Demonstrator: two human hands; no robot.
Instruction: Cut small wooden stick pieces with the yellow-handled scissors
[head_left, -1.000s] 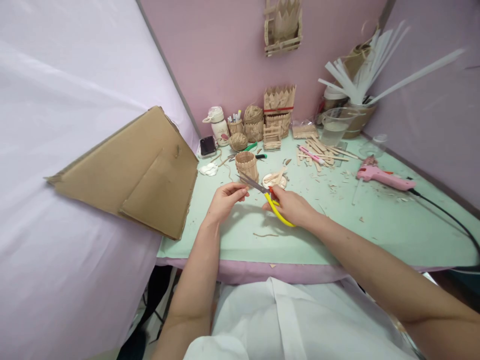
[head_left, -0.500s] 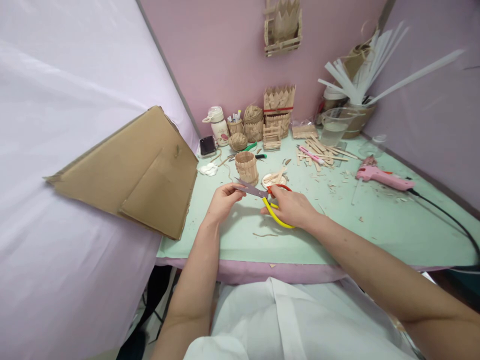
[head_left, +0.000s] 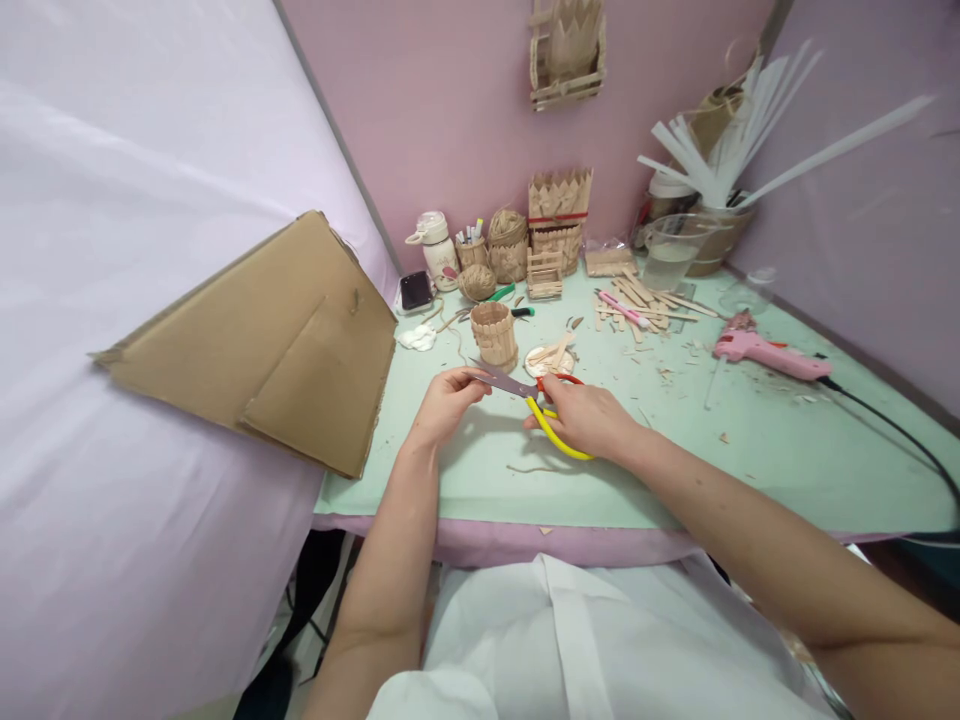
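Observation:
Scissors (head_left: 555,432) with one red and one yellow handle are in my right hand (head_left: 589,412), fingers wrapped round the handles. Their blades point left toward my left hand (head_left: 452,398), whose thumb and fingers are pinched together at the blade tips. What this pinch holds is too small to make out. Just beyond the blades stands a round cup made of wooden sticks (head_left: 494,337). A white round lid with wood pieces (head_left: 550,360) lies behind my right hand. A thin piece of twine (head_left: 531,469) lies on the table below the scissors.
Loose wooden sticks (head_left: 649,308), a pink cutter (head_left: 622,309) and a pink glue gun (head_left: 772,352) with a black cord are at right. A cardboard sheet (head_left: 300,350) leans at left. Twine balls, a bottle (head_left: 435,250) and stick crafts line the back.
The scissor blades look slightly closer together than before. Both hands keep nearly the same places.

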